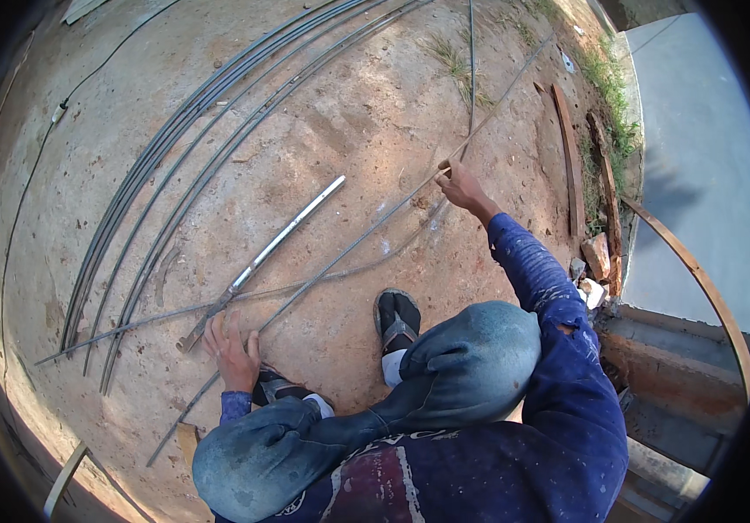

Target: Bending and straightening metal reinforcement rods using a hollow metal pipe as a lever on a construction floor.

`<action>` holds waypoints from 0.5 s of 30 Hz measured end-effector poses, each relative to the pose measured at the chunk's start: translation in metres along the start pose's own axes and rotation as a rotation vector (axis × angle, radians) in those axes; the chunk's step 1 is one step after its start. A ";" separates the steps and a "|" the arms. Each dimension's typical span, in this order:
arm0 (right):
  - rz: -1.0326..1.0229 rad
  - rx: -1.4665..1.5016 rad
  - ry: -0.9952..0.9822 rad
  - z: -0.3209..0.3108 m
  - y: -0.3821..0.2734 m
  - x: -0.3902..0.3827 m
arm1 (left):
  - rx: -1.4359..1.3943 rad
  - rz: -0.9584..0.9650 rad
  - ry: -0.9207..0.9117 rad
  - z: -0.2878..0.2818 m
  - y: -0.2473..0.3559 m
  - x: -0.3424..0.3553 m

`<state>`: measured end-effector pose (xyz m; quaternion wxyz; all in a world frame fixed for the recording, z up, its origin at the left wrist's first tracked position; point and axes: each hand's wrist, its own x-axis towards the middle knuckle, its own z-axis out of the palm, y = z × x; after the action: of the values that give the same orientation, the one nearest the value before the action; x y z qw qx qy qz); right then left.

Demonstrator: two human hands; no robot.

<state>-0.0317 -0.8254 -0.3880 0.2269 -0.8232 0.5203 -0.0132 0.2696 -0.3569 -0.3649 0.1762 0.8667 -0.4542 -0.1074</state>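
At left, the bars (155, 150) lie loose in an arc, and a curved rod (331, 277) crosses their near ends; a tug on it could drag them along. The tool (283, 234), a silver pipe on a darker head, meets that curved rod and may roll or tip if it shifts. Just beside the head is the left hand (235, 350), fingers extended over the straight rod (351, 250); a slip there could pinch them between metal and metal. The straight rod slants up from near the left shoe (272, 383) to the right hand (464, 187), whose thumb and fingers close on it; with a long free end beyond, it could twist or whip if that hold loosens.

I cannot tell whether the left fingers grip or merely rest, since the hand covers the contact. The bars' far ends are cut off at the top, the knees (480, 362) hide the ground below, and how the two rods cross near the right hand is hard to make out
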 end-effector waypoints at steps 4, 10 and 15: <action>-0.181 -0.044 -0.361 0.020 -0.065 -0.042 | -0.001 -0.006 -0.035 0.012 -0.019 -0.021; -0.599 -0.256 -0.325 0.036 -0.121 -0.025 | -0.070 -0.065 -0.086 0.021 -0.031 -0.039; -1.045 -0.521 -0.065 0.095 -0.173 0.007 | -0.046 -0.086 -0.098 0.023 -0.034 -0.046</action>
<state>0.1436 -0.7357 -0.4077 -0.0038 -0.9992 0.0244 0.0303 0.2614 -0.3057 -0.3983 0.1688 0.8748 -0.4220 -0.1677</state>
